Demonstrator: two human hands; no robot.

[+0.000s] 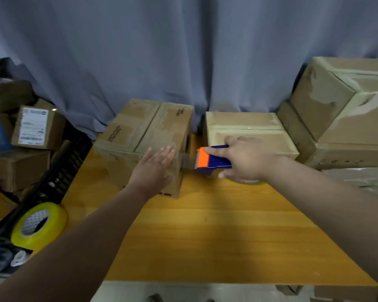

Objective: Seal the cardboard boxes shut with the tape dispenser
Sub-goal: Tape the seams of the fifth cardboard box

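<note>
Frame centre: left hand presses flat, fingers straight, on the cardboard box; right hand grips the tape dispenser beside it.

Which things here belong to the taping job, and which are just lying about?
In the job: left box, pressed by left hand; dispenser in right hand.
Lying about: yellow roll, labelled box, stacked boxes at right.
</note>
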